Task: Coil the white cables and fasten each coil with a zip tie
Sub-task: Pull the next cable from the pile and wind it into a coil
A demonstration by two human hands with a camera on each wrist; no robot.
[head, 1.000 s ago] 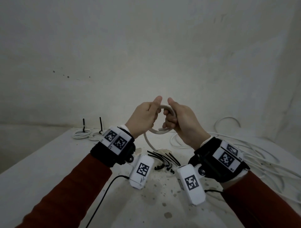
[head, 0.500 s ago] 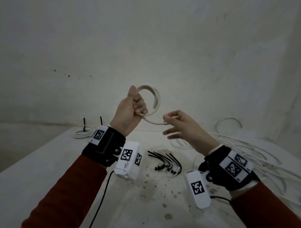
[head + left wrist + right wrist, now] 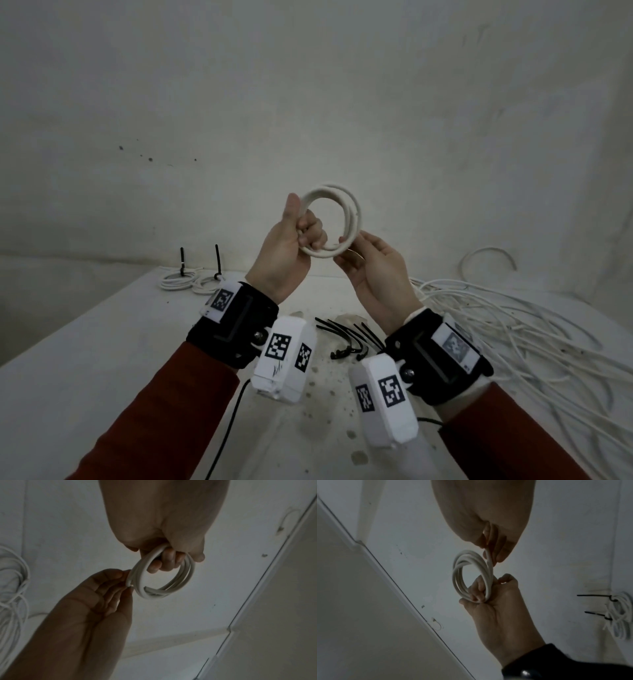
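**One coil in the hands, two tied coils on the counter**

The left hand (image 3: 291, 253) holds a small coil (image 3: 334, 224) of white cable up in the air above the counter (image 3: 102, 342), its fingers curled through the ring and its thumb raised beside it. The coil has about three turns. The right hand (image 3: 371, 270) meets the coil from below on the right, with thumb and fingertips (image 3: 120, 574) pinching the cable's free end against the ring.

At the far left of the counter lie two finished coils (image 3: 190, 282), side by side, each bound with a black zip tie whose tail stands upright. Between the forearms lies a small bunch of loose black zip ties (image 3: 349, 337); they overlap and cannot be counted exactly, though there are at least five. On the right spreads a tangled heap of loose white cables (image 3: 513, 329), too intertwined to count.

The counter is white and speckled with dark spots and stains near the zip ties. Behind it stands a plain pale wall (image 3: 308, 102) with a few small dark marks. The light is dim.
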